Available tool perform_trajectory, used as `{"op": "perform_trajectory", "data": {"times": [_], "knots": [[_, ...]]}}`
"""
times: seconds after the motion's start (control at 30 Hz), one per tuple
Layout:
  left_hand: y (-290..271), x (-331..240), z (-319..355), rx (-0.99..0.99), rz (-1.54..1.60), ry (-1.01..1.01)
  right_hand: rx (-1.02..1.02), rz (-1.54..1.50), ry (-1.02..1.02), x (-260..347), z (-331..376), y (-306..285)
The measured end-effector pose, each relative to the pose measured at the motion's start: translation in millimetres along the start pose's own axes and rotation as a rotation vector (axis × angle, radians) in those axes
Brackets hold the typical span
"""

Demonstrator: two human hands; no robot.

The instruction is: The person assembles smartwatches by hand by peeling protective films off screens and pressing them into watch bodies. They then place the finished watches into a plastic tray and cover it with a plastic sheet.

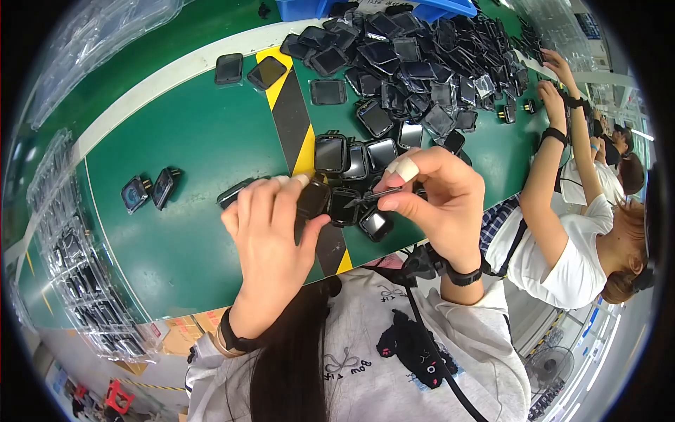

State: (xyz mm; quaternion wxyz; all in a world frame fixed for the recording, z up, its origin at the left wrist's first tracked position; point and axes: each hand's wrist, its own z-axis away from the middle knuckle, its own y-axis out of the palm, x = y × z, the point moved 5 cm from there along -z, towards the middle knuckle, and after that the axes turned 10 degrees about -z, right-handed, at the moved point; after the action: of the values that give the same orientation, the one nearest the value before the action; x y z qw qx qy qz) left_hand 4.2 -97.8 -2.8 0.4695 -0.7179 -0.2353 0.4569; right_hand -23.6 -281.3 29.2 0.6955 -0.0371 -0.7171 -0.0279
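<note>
Between the thumb and curled fingers of my left hand [271, 232] sits a small dark rounded case [313, 200], resting at the striped tape; my grip hides part of it. Another dark flat piece [235, 191] shows beside these fingers. My right hand [446, 200] pinches a thin, dark, pointed tool [373, 196] that resembles tweezers, its tip toward the left hand. Both hands have pale wraps on fingertips. Below the tool are a black framed case [344, 207] and a smaller glossy-faced case [376, 224]. Just beyond lie several more, including a screen-faced case [330, 152].
A large heap of black frames [408, 60] covers the far right, before a blue bin [436, 8]. Two small units [134, 195] lie left. Clear plastic trays [77, 260] line the left edge. A co-worker's arm [548, 204] reaches in at right.
</note>
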Motion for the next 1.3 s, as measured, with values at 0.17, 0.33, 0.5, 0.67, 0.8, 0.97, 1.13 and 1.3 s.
{"op": "perform_trajectory", "data": {"times": [0.17, 0.33, 0.5, 0.67, 0.8, 0.97, 1.13, 1.3], "knots": [[-7, 3, -9, 0.047, 0.372, -0.079, -0.117, -0.440, 0.077, -8, 8, 22], [-3, -3, -13, 0.089, 1.306, -0.326, -0.177, -0.467, -0.025, 5, 14, 32], [-1, -6, -25, 0.264, 1.621, -0.337, -0.193, -0.154, -0.183, 13, 6, 28], [-6, -11, -22, 0.358, 1.885, -0.473, -0.127, 0.037, -0.144, 19, -3, 29], [-4, -9, -18, 0.290, 1.788, -0.310, -0.103, 0.083, -0.067, 16, -6, 36], [-7, -10, -16, 0.215, 1.699, -0.242, -0.088, 0.089, -0.020, 13, -6, 35], [-10, -11, -17, 0.182, 1.633, -0.204, -0.049, 0.161, -0.078, 14, -6, 33], [-10, -7, -16, 0.142, 1.721, -0.273, 0.136, 0.218, -0.658, 46, 4, 36]]}}
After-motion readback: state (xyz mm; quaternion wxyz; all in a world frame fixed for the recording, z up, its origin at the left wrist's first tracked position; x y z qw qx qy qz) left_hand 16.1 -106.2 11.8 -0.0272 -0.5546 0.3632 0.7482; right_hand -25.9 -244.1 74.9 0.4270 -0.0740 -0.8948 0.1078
